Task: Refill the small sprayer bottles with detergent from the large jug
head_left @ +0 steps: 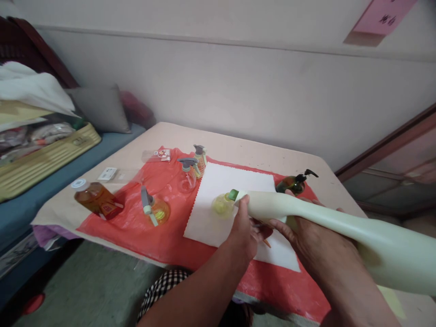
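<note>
My left hand [243, 227] grips the narrow neck of a large pale cream bottle [327, 227] that lies tilted, its green-tipped mouth [233, 195] against a small round clear bottle [222, 204] of yellowish liquid. My right hand [306, 236] supports the big bottle's body from below. The small bottle stands on a white cloth [218, 190] laid over a red plastic sheet [150, 236]. Something thin and orange shows between my hands; I cannot tell what it is.
On the red sheet stand a lying amber bottle [97, 198], a spray bottle with yellow liquid [155, 209], two more spray bottles [187, 175] [200, 159], and a dark pump bottle [294, 182]. Small packets [108, 173] lie at left. A bed with a basket [44, 159] flanks the table's left.
</note>
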Motion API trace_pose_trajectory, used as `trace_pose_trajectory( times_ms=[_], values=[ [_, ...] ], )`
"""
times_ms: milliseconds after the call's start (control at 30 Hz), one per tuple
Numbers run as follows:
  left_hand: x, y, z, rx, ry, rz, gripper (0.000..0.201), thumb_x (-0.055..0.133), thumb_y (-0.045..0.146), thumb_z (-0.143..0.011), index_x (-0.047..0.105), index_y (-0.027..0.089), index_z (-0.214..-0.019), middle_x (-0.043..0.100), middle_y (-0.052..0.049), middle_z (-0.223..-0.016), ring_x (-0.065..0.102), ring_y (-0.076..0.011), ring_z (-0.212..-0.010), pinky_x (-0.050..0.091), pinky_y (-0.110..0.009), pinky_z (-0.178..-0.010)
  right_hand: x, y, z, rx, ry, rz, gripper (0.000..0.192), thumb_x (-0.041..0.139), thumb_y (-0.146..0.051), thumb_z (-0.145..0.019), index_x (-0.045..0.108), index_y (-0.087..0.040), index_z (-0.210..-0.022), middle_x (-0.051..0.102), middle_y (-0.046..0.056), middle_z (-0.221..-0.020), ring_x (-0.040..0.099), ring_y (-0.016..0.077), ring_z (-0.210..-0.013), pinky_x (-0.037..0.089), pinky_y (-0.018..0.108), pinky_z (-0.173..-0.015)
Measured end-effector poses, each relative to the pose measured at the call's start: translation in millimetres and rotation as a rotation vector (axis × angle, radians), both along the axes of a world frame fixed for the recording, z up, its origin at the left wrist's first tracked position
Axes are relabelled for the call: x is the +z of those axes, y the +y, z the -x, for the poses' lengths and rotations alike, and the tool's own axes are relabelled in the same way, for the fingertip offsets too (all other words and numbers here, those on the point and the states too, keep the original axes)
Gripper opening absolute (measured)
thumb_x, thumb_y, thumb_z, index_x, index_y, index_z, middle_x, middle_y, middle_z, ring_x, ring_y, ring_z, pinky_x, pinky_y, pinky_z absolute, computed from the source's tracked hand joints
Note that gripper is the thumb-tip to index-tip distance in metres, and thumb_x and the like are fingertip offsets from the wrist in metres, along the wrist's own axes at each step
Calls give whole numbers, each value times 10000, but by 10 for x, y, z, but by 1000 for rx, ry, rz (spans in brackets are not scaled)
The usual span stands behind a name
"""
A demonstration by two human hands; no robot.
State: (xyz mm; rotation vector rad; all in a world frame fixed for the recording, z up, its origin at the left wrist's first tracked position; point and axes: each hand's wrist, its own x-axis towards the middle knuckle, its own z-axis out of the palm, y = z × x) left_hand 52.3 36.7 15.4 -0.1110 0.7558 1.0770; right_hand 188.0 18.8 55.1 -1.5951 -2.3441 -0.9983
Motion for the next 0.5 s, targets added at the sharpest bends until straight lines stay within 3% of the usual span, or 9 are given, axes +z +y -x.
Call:
trace_pose_trajectory(
  times_ms=[267,500],
  values=[
    [15,10,-4,3,-2,20,555,531,618,-935,623,135,-1191,667,-126,-1040,676,-216,-864,587,-311,-734,-13,-7,-25,-10,4,63,644,344,-557,-1032,545,-92,-1431,662,241,-1289,594,386,-1218,396,596,-1080],
    [5,-4,-7,-1,15,1,570,516,633,-936,624,137,-1195,672,-135,-1053,672,-210,-852,585,-302,-722,23,7,-6,-9,-2,86,715,262,-570,-1035,485,-68,-1492,662,254,-1268,596,398,-1193,406,609,-1056]
  ],
)
